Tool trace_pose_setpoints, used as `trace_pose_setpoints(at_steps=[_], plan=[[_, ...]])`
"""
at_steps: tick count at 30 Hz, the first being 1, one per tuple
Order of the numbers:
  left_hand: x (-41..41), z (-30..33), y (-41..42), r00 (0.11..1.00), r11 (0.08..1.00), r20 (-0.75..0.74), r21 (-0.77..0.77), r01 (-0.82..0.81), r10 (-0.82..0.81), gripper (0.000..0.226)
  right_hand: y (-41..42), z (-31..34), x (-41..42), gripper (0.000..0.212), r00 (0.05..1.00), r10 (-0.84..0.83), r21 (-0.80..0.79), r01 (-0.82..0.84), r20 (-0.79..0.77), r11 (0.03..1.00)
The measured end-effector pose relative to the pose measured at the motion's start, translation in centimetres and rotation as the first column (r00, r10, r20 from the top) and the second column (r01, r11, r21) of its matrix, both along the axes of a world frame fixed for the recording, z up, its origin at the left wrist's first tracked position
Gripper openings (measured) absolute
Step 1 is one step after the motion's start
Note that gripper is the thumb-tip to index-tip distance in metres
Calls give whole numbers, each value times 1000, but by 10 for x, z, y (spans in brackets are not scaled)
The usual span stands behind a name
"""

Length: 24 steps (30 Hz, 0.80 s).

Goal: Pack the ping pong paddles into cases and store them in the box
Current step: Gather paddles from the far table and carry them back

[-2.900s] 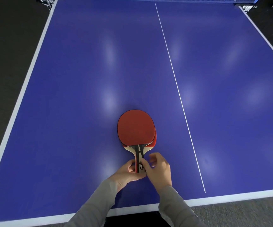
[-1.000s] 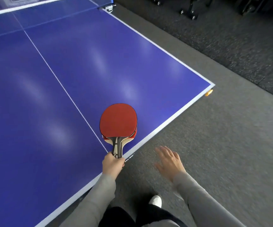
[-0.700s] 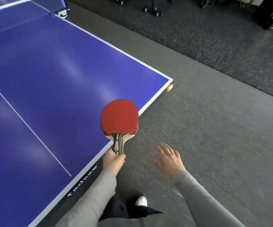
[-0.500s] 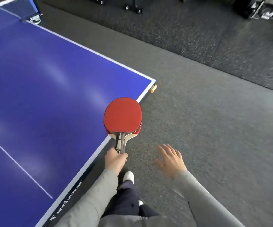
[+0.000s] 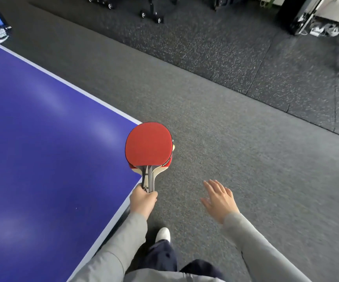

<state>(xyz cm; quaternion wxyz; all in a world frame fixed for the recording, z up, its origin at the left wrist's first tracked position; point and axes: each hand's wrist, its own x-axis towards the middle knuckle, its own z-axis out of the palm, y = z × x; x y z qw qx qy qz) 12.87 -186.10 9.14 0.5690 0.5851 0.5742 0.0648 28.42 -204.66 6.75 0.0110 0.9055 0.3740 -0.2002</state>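
Two red ping pong paddles are stacked face to face, blades up, over the corner of the blue table. My left hand grips both handles together at their ends. My right hand hangs in the air to the right, fingers spread and straight, holding nothing. No case and no box is in view.
Grey carpet covers the floor ahead and to the right, and darker speckled mats lie beyond it. Wheeled black stands and dark equipment line the far edge. An orange bit peeks from behind the paddles.
I have lifted the two paddles off the table with my left hand and turned right. The view has swung from the table top to its corner and the floor. My right hand has let go.
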Motion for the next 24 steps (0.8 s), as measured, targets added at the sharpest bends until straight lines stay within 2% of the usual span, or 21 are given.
trace_pose_setpoints(at_steps=[7, 14, 20, 24], plan=[[81, 7, 42, 998, 999, -29, 14, -48, 48, 11, 45, -1, 97, 62, 997, 57, -61, -60, -45, 996], [162, 0, 61, 970, 976, -113, 28, -214, 216, 13, 83, -29, 199, 48, 969, 162, -181, -197, -188, 964], [246, 0, 65, 914, 926, -154, 31, -375, 375, 5, 111, -24, 308, 48, 907, 299, -284, -383, -297, 879], [293, 2, 71, 877, 884, -134, -5, -467, 462, 10, 139, -21, 368, 47, 873, 356, -353, -466, -334, 811]])
